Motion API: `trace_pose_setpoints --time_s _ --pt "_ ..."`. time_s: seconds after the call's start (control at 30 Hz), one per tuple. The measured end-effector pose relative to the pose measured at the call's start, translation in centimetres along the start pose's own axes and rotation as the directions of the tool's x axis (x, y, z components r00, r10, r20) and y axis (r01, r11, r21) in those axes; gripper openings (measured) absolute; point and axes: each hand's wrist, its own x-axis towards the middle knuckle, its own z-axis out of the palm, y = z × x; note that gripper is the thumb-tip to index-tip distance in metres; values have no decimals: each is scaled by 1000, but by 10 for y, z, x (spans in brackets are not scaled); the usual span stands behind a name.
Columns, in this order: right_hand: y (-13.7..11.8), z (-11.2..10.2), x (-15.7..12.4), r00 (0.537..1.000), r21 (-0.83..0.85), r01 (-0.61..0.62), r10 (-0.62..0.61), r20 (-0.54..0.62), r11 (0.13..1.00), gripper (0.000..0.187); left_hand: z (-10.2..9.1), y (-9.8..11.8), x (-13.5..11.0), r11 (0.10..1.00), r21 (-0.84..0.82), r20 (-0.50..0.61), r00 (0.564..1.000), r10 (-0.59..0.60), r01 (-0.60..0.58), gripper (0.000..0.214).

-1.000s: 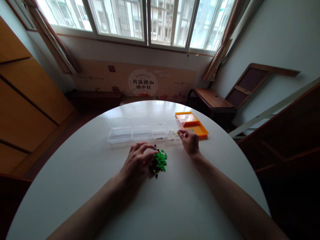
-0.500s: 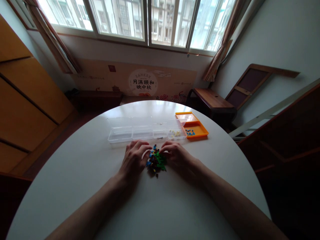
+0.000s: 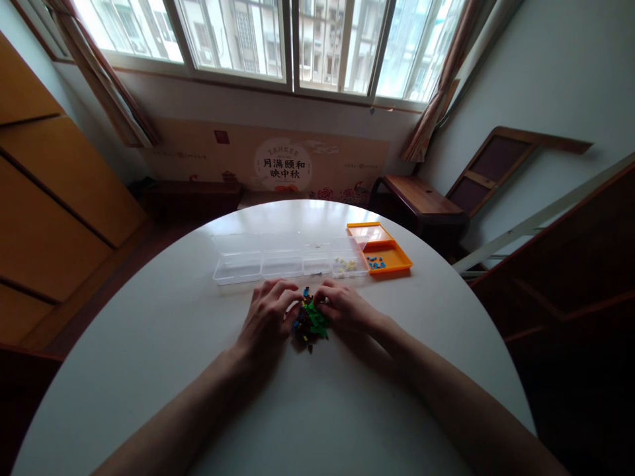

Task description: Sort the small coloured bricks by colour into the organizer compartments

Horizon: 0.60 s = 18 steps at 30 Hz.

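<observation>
A small heap of building-block pieces (image 3: 313, 322), in green, blue, dark brown and yellow, lies on the white round table (image 3: 317, 410) between my hands. My left hand (image 3: 270, 309) curves round the heap's left side, its thumb and forefinger apart and touching the edge pieces. From the right, my right hand (image 3: 343, 305) reaches over the green pieces with its fingers curled together at the top of the heap. Whatever may be between those fingertips is too small and hidden to name.
Beyond my hands stands a clear plastic compartment box (image 3: 238, 270), its lid raised, with cream pieces (image 3: 346, 266) in the right compartment. An orange tray (image 3: 399, 259) beside it holds small blue pieces (image 3: 376, 263). A wooden chair (image 3: 421, 198) stands past the table's far right edge.
My left thumb and fingers have pressed slightly inward over the blue pieces, and the heap looks narrower. My right fingers have curled in a little over the green pieces. The boxes stay put.
</observation>
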Motion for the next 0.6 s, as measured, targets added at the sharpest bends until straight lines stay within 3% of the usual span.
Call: trace_pose_setpoints --time_s 0.23,0.47,0.53,0.6 --pt "-1 6 -1 989 194 19 10 -145 981 7 -2 0 1 998 16 -62 996 65 -64 12" --pt "-5 12 -3 976 269 74 -14 -219 960 4 1 7 2 991 66 -118 985 124 -116 9" --pt "-3 13 -2 953 275 70 17 -301 959 6 0 8 3 990 78 -116 986 122 -114 9" --pt "0 13 -1 901 291 20 108 -419 957 8 -1 8 4 991 87 -117 987 113 -103 9"
